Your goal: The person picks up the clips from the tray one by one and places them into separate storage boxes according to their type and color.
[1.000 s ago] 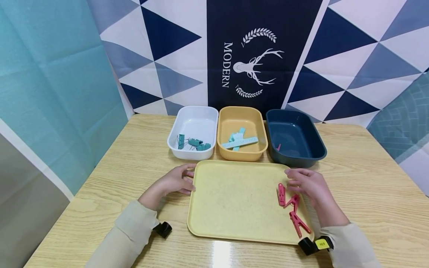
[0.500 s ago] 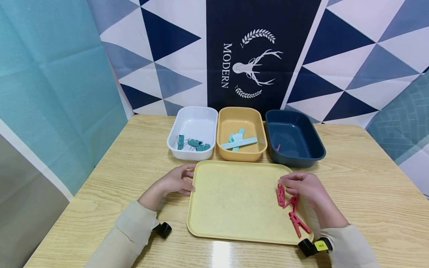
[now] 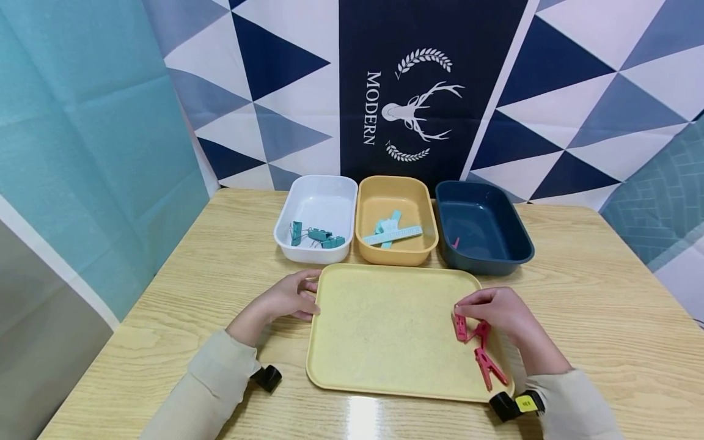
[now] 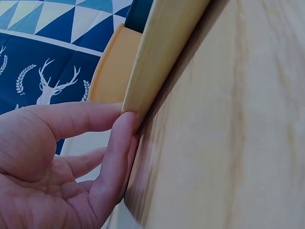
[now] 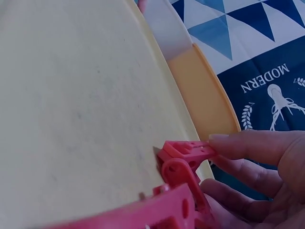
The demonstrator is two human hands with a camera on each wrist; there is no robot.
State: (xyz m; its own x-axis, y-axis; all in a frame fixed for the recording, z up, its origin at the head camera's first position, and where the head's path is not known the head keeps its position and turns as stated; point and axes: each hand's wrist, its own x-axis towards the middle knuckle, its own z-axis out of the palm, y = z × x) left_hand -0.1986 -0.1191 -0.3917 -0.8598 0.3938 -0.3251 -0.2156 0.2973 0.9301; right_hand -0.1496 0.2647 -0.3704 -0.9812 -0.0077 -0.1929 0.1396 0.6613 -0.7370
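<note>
On the right part of the yellow tray (image 3: 393, 330) lie several red clothespins. My right hand (image 3: 497, 308) pinches the end of the topmost clothespin (image 3: 461, 328) between thumb and finger. In the right wrist view this clothespin (image 5: 186, 152) is at the thumb tip, with another clothespin (image 5: 143, 210) close in front. A middle clothespin (image 3: 482, 332) touches or nearly touches the pinched one, and a spread clothespin (image 3: 488, 366) lies nearest the person. At the tray's left edge, my left hand (image 3: 286, 299) holds the rim with thumb and fingertips.
Behind the tray stand a white bin (image 3: 316, 250) with teal binder clips, an orange bin (image 3: 398, 256) with light teal pieces, including a ruler-like strip, and a dark blue bin (image 3: 489, 241) with a bit of red inside. A patterned cloth (image 3: 297, 116) hangs behind.
My right hand has come left and down from the tray's right rim onto the topmost clothespin and taken its end, which has shifted slightly. The left hand has stayed at the rim.
</note>
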